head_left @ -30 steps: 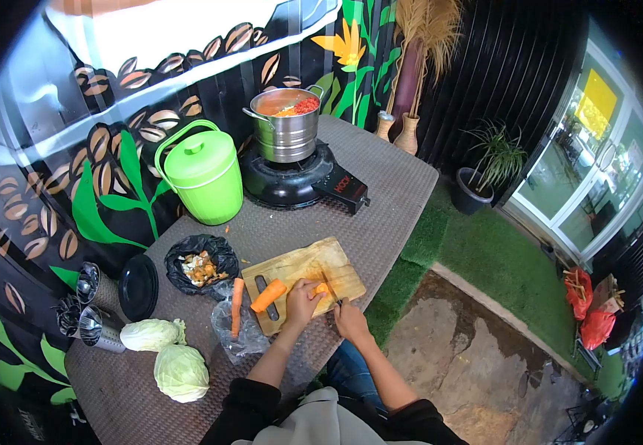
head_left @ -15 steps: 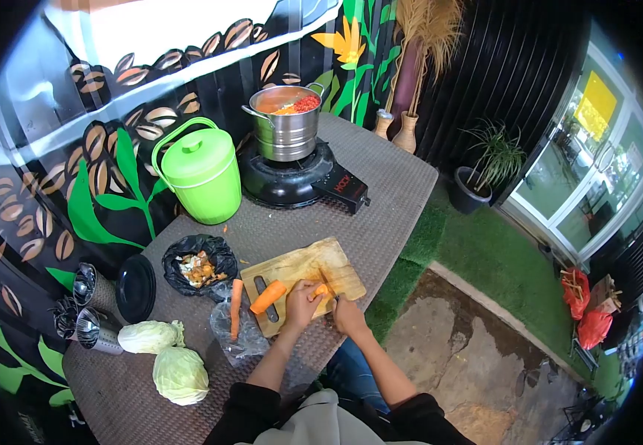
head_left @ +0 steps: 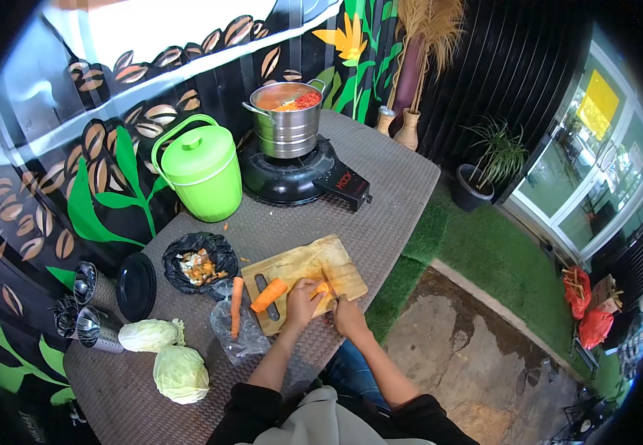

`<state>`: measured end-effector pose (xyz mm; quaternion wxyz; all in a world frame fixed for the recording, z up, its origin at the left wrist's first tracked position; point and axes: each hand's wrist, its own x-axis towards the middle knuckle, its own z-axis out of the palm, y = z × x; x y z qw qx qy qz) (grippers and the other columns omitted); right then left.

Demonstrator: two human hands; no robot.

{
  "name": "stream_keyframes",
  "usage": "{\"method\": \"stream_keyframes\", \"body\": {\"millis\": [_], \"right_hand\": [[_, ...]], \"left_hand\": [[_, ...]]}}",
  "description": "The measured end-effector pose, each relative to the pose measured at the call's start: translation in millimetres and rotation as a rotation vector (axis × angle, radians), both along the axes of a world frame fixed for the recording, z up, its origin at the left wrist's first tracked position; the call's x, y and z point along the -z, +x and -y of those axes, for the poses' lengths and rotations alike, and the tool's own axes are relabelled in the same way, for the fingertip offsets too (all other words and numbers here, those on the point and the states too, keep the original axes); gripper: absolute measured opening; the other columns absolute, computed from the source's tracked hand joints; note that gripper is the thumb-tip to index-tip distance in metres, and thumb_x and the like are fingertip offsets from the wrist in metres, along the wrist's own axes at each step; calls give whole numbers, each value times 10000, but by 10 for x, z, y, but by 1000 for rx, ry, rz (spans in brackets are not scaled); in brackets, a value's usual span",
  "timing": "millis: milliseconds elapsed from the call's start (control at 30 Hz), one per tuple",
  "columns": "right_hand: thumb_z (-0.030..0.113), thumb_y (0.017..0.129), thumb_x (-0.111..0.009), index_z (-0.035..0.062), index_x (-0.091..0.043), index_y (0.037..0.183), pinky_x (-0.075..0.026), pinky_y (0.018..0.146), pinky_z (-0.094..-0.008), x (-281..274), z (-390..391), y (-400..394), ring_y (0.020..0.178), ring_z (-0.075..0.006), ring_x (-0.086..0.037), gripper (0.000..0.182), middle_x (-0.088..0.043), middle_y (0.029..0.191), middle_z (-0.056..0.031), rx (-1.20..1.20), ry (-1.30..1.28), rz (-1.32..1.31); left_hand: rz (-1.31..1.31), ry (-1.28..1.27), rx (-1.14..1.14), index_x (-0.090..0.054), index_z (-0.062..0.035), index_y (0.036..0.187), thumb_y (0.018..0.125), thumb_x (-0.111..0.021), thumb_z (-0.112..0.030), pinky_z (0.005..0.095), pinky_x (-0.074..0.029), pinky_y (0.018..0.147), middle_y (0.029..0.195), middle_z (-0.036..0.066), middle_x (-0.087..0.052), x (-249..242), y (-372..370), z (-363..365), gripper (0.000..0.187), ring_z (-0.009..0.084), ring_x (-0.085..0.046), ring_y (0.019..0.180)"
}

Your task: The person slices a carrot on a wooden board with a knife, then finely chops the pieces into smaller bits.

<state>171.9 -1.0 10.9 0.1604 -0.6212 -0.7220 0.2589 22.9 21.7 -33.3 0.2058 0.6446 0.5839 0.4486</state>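
On the wooden cutting board point(head_left: 292, 267), my left hand point(head_left: 303, 302) is closed around a piece of carrot point(head_left: 320, 290), pressing it to the wood. My right hand point(head_left: 349, 318) grips a knife point(head_left: 327, 279) by its handle, the blade upon or right beside that piece. How deep the blade sits cannot be made out. A thick orange carrot length point(head_left: 268, 295) lies to the left of my left hand, near the board's handle slot. Farther left, a whole slim carrot point(head_left: 237, 308) rests on a clear plastic bag point(head_left: 241, 334).
A black bag of peelings point(head_left: 200, 265) sits beyond the board. Two cabbages point(head_left: 181, 374) stand left, near metal utensil cups point(head_left: 99, 330) and black plates point(head_left: 136, 288). Behind are a green lidded bucket point(head_left: 201, 170) and a pot point(head_left: 286, 133) on a portable stove point(head_left: 292, 178).
Both hands stay at the board, the left on the carrot and the right on the knife, with barely any shift. The view has moved very slightly.
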Motion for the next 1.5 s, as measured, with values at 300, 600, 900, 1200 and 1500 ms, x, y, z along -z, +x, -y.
{"method": "stream_keyframes", "body": {"millis": [300, 600, 900, 1200, 1500], "right_hand": [[310, 956, -412, -27, -476, 989, -509, 731, -523, 6, -82, -80, 820, -455, -636, 345, -635, 849, -297, 73, -42, 2], [284, 950, -436, -53, -483, 980, -506, 760, -509, -39, -4, -148, 846, -456, -631, 341, -632, 861, -306, 124, -96, 48], [303, 959, -422, -56, -489, 986, -504, 752, -512, -4, 42, -185, 841, -461, -627, 366, -626, 879, -318, 132, -73, 44], [312, 962, -417, -50, -480, 1009, -510, 732, -516, 6, -6, -143, 827, -455, -632, 370, -630, 866, -301, 43, -43, 37], [290, 958, -432, -33, -468, 1031, -512, 742, -513, -23, -75, -91, 853, -445, -637, 334, -628, 913, -305, 13, -80, 34]], "left_hand": [[62, -90, 19, -687, -37, 1059, 759, -740, -155, 347, -489, 789, 982, 125, -617, -122, 3, 34, 326, 278, -611, 904], [47, -86, 26, -693, -46, 1049, 751, -743, -154, 348, -494, 789, 988, 122, -622, -104, -15, 35, 320, 276, -616, 900], [-38, 39, 36, -682, -94, 1122, 762, -750, -145, 274, -443, 583, 1019, 85, -606, -12, -42, 10, 370, 149, -527, 645], [-7, 22, 40, -673, -69, 1122, 768, -741, -129, 288, -460, 617, 1034, 96, -599, -57, -32, 34, 365, 180, -570, 723], [-33, 104, 24, -680, -58, 1102, 763, -751, -137, 285, -461, 613, 1013, 101, -613, -48, -17, 26, 356, 180, -578, 721]]}}
